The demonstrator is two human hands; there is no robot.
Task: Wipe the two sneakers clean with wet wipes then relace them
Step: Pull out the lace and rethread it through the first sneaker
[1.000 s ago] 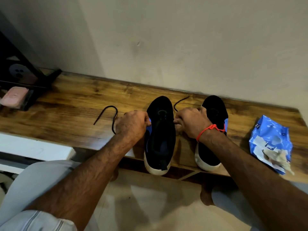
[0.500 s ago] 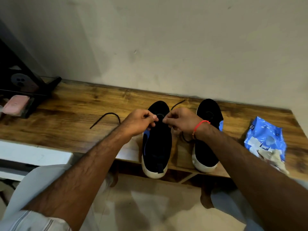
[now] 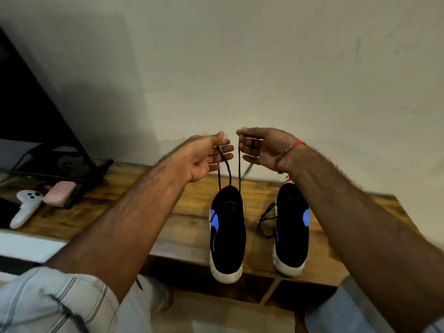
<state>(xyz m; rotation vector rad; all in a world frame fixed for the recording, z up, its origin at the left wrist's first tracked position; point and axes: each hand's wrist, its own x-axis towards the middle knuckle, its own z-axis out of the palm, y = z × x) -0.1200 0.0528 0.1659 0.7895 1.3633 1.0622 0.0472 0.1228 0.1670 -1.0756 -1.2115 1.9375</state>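
Two black sneakers with blue side marks and white soles stand side by side on the wooden bench (image 3: 187, 212), toes toward the wall. A black lace (image 3: 239, 169) runs up from the left sneaker (image 3: 228, 234) in two strands. My left hand (image 3: 206, 157) pinches one end above the shoe, and my right hand (image 3: 262, 147) pinches the other end, both raised in front of the wall. The right sneaker (image 3: 292, 227) is partly hidden by my right forearm. A second black lace (image 3: 266, 222) lies in a loose tangle beside it.
At the bench's left end sit a white game controller (image 3: 26, 207), a pink case (image 3: 60, 193) and a dark angled stand (image 3: 48, 140). A pale wall rises right behind the bench. The tiled floor and my knees are below the front edge.
Both hands have risen from the left sneaker's eyelets to well above it, drawing the lace ends up taut. The view has shifted, and the blue wipes pack is out of frame.
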